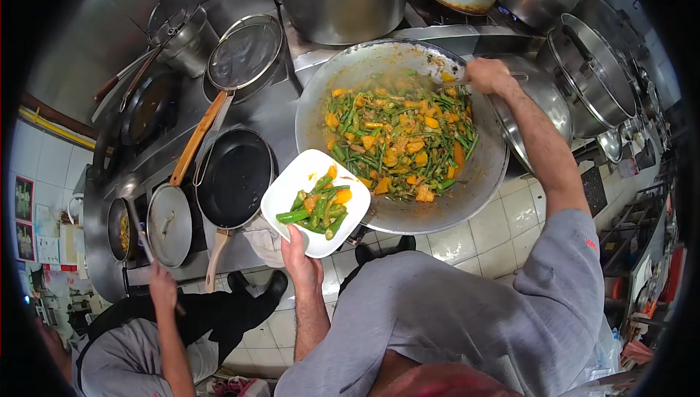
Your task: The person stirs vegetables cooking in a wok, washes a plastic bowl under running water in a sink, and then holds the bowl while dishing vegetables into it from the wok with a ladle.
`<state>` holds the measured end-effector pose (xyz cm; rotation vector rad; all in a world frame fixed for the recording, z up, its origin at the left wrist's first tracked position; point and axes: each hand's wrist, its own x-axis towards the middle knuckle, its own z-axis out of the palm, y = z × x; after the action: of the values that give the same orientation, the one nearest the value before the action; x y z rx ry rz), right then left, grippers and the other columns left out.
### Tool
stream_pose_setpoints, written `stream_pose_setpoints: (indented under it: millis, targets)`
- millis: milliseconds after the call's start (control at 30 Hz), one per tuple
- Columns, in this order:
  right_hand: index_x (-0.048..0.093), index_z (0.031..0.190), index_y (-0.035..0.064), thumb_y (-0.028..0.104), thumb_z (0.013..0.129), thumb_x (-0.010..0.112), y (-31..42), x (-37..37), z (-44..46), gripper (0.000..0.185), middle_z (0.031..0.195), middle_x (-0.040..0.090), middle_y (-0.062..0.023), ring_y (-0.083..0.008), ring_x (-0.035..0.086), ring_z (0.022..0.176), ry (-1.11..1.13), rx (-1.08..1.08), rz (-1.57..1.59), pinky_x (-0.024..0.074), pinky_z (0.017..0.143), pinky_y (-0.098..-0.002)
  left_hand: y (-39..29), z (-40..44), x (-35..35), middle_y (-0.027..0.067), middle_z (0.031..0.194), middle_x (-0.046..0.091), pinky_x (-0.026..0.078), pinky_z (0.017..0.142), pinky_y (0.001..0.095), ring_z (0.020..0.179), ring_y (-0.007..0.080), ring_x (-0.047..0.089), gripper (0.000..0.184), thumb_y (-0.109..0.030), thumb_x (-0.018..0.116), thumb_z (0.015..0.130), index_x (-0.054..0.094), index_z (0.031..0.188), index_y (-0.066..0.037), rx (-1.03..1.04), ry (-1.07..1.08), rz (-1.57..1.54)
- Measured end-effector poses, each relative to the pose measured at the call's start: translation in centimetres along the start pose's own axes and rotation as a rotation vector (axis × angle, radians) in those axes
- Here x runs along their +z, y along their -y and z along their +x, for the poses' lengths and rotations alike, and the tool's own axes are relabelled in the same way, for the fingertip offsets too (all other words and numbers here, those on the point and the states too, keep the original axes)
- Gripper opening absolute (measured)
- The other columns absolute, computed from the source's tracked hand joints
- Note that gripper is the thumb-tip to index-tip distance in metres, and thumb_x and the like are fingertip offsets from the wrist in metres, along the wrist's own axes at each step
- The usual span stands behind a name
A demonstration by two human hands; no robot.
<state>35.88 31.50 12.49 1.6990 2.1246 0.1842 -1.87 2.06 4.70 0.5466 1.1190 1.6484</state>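
Observation:
My left hand (302, 264) is closed on the near rim of a square white plate (281, 220), with the thumb along its edge. Green beans, okra and orange squash pieces (321, 204) lie on it. The plate overlaps the near left edge of a very large wok (452, 211). A mixed dish of beans, okra and squash (397, 142) fills much of the wok. My right hand (488, 76) grips the handle of a metal utensil (519, 75) over the wok's far right side. Its working end is among the food and cannot be made out.
A tall stockpot (339, 0) stands behind the wok. Leftward are a black frying pan (235, 178), a round lid (170, 226) and a wooden-handled strainer (244, 54). At lower left, a co-worker's hand (162, 286) holds a ladle by a small pan. Pots (590, 76) stand at right.

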Motion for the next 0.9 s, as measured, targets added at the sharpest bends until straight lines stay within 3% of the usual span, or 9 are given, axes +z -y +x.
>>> stream_pose_setpoints:
  millis: [67,167,333,400,500,633,900]
  targets:
    - [0.069,0.101,0.0125,0.016,0.072,0.063,0.6,1.6,2.2,0.030,0.101,0.067,-0.0118,-0.0281,0.063,0.098,0.028,-0.092,0.309,0.0503,0.083,-0.0404,0.0,0.0,0.1,0.0139,0.125,0.050,0.045,0.094,0.0365,0.113,0.0224,0.054,0.051,-0.034,0.043,0.097,0.036,0.132,0.002,-0.003,-0.013,-0.002]
    - [0.067,0.109,0.0173,0.021,0.074,0.067,3.1,2.7,3.9,0.035,0.108,0.066,-0.0093,-0.0259,0.060,0.105,0.050,-0.142,0.492,0.0468,0.090,-0.0387,-0.1,0.1,0.3,0.0151,0.129,0.047,0.040,0.098,0.0355,0.117,0.0225,0.050,0.051,-0.030,0.048,0.096,0.035,0.133,0.003,-0.021,0.006,-0.047]
    - [0.065,0.113,0.0214,0.024,0.076,0.071,4.1,3.9,3.1,0.038,0.115,0.063,-0.0066,-0.0243,0.057,0.110,0.056,-0.066,0.594,0.0433,0.095,-0.0369,-0.2,0.4,0.6,0.0153,0.129,0.047,0.040,0.099,0.0353,0.118,0.0221,0.050,0.051,-0.030,0.048,0.096,0.035,0.132,0.003,-0.027,0.043,-0.051]
    - [0.065,0.114,0.0194,0.024,0.079,0.068,3.5,3.4,1.8,0.035,0.109,0.066,-0.0097,-0.0249,0.061,0.103,-0.034,-0.091,0.603,0.0470,0.088,-0.0361,0.1,0.6,0.4,0.0154,0.129,0.047,0.040,0.099,0.0352,0.118,0.0220,0.049,0.051,-0.030,0.048,0.096,0.034,0.132,0.003,-0.037,0.066,-0.060]
    - [0.065,0.113,0.0194,0.022,0.079,0.068,1.9,4.2,0.6,0.034,0.105,0.067,-0.0079,-0.0227,0.063,0.099,-0.120,-0.090,0.618,0.0478,0.085,-0.0358,0.4,0.6,0.4,0.0153,0.129,0.047,0.040,0.099,0.0352,0.118,0.0220,0.049,0.051,-0.029,0.047,0.096,0.034,0.133,0.003,-0.027,0.061,-0.067]
    - [0.066,0.113,0.0203,0.025,0.079,0.066,1.2,1.4,-4.0,0.034,0.112,0.064,-0.0095,-0.0257,0.058,0.107,-0.093,-0.061,0.651,0.0458,0.091,-0.0374,0.4,0.7,0.6,0.0152,0.130,0.047,0.039,0.099,0.0352,0.118,0.0219,0.049,0.051,-0.029,0.047,0.096,0.033,0.134,0.003,-0.030,0.057,-0.068]
    - [0.068,0.108,0.0197,0.022,0.081,0.065,2.1,-0.5,-10.6,0.027,0.091,0.068,-0.0111,-0.0299,0.065,0.084,-0.183,0.012,0.416,0.0517,0.073,-0.0403,0.3,1.0,0.8,0.0152,0.131,0.045,0.038,0.100,0.0356,0.119,0.0223,0.048,0.051,-0.028,0.045,0.097,0.032,0.135,0.003,-0.033,0.094,-0.062]
